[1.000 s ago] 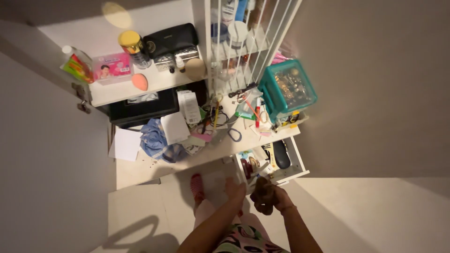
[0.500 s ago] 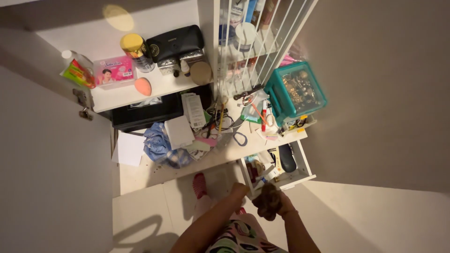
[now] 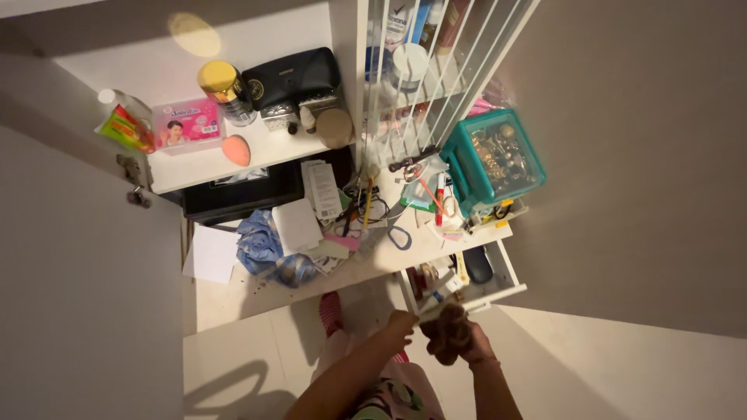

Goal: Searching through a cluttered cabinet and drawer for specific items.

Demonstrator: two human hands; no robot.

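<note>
Teal box (image 3: 493, 160), pink pack (image 3: 186, 124), black pouch (image 3: 292, 75), blue cloth (image 3: 268, 249)

I stand in a home dressing corner: cluttered white surface (image 3: 233, 292), cosmetics shelf (image 3: 202, 165), teal jewellery box (image 3: 492, 162), open drawer (image 3: 498, 289).

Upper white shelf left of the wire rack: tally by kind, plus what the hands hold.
Gold-capped jar: 1
Black pouch: 1
Pink box: 1
Peach sponge: 1
Round tan compact: 1
Brown scrunchie, in right hand, left hand touching: 1
Total: 6
</note>
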